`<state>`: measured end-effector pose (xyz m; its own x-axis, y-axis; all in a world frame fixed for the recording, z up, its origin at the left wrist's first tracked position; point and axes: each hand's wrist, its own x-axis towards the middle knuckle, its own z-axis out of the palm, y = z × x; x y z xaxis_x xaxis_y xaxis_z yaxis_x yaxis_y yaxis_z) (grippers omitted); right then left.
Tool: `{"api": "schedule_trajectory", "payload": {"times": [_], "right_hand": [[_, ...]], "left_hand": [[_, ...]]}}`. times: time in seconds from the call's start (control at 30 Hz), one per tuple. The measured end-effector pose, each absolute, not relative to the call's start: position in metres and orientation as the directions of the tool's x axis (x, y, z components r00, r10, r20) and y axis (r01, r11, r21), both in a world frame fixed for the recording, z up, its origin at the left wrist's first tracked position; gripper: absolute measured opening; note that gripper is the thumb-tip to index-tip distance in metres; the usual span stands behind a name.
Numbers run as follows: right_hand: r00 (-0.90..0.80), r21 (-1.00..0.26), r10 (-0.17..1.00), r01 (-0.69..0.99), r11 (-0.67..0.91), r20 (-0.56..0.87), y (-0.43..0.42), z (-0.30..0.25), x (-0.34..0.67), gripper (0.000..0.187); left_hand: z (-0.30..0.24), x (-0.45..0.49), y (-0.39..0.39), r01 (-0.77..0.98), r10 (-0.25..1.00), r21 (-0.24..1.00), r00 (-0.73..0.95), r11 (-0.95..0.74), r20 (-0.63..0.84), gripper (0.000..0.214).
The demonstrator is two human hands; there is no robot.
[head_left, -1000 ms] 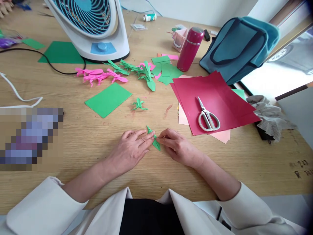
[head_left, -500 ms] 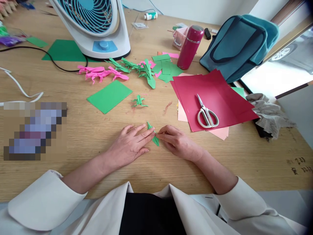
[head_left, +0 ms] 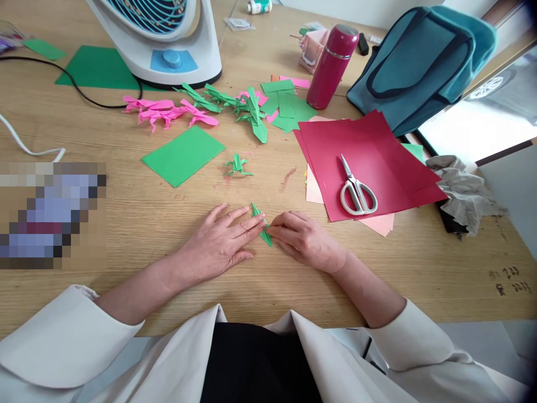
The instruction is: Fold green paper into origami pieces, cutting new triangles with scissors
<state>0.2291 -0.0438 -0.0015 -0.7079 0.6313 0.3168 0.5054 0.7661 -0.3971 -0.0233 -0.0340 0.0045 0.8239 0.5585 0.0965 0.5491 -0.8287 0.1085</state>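
A narrow piece of folded green paper (head_left: 265,238) lies on the wooden table, with pointed ends showing above and below my fingers. My left hand (head_left: 220,238) is flat with its fingers spread, and its fingertips press on the middle of the paper. From the other side my right hand (head_left: 308,240) pinches the paper's right edge between thumb and forefinger; the pinched part is mostly hidden. Just beyond my hands stands a small folded green paper frog (head_left: 238,164). A stack of green paper (head_left: 183,157) lies farther left.
Scissors (head_left: 356,193) rest on red paper sheets (head_left: 390,162) at the right. Behind are several pink folded figures (head_left: 163,112), green folded figures (head_left: 254,115), a red flask (head_left: 333,67), a fan (head_left: 176,61) and a blue bag (head_left: 419,67). A blurred-out object (head_left: 54,212) lies left.
The view has shifted slightly, so the things at the back appear higher. Both hands stay at the folded green paper with nearly the same hold.
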Motion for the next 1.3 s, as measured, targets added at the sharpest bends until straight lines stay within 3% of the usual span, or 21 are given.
{"api": "schedule_trajectory", "payload": {"times": [0.8, 0.97, 1.07, 1.3], "right_hand": [[-0.738, -0.612, 0.604, 0.337, 0.716, 0.301, -0.0459, 0.0042, 0.2348, 0.029], [-0.662, -0.69, 0.684, 0.341, 0.639, 0.307, -0.0452, 0.0042, 0.2362, 0.031], [-0.629, -0.64, 0.721, 0.433, 0.635, 0.29, -0.046, 0.0033, 0.2333, 0.035], [-0.692, -0.455, 0.677, 0.532, 0.714, 0.253, -0.0492, 0.0034, 0.2284, 0.031]], "left_hand": [[0.0052, -0.023, -0.0351, 0.563, 0.571, 0.12, 0.819, -0.818, 0.055, 0.056], [0.005, -0.0228, -0.0353, 0.562, 0.571, 0.119, 0.818, -0.819, 0.066, 0.054], [0.0054, -0.0226, -0.0352, 0.559, 0.567, 0.111, 0.821, -0.821, 0.058, 0.052], [0.0043, -0.0228, -0.0355, 0.562, 0.569, 0.111, 0.821, -0.82, 0.051, 0.054]]}}
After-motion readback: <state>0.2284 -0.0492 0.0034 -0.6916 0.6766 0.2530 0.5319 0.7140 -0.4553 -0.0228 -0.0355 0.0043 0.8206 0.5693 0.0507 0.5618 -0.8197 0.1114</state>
